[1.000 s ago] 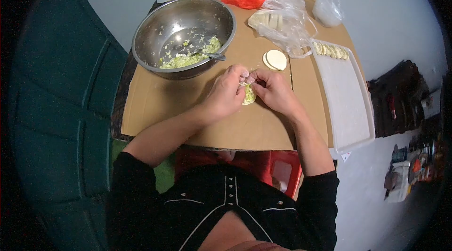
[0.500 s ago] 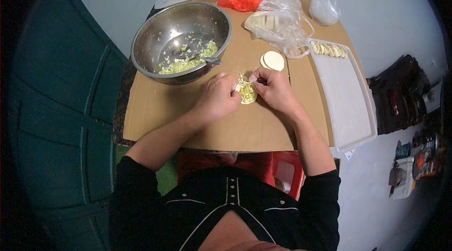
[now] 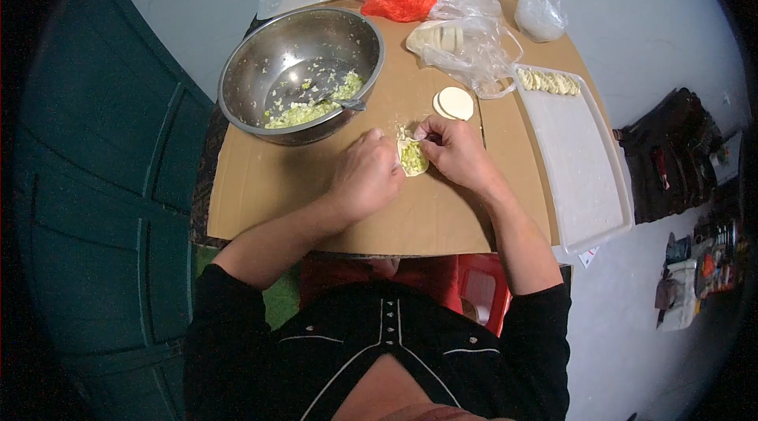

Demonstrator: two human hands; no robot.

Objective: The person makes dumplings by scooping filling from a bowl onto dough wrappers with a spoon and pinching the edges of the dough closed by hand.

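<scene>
The filled wrapper point(image 3: 412, 159) lies between my two hands, its lower edge toward me. My right fingers point(image 3: 423, 137) pinch its upper right edge; my left fingers point(image 3: 393, 159) are curled against its left side, though I cannot tell how firmly they grip. The wrapper stack point(image 3: 453, 103) sits just beyond my right hand, and the metal bowl point(image 3: 302, 73) stands farther off to the left.

Glossy metal bowl point(image 3: 260, 117); matt brown cardboard point(image 3: 332, 235).
</scene>
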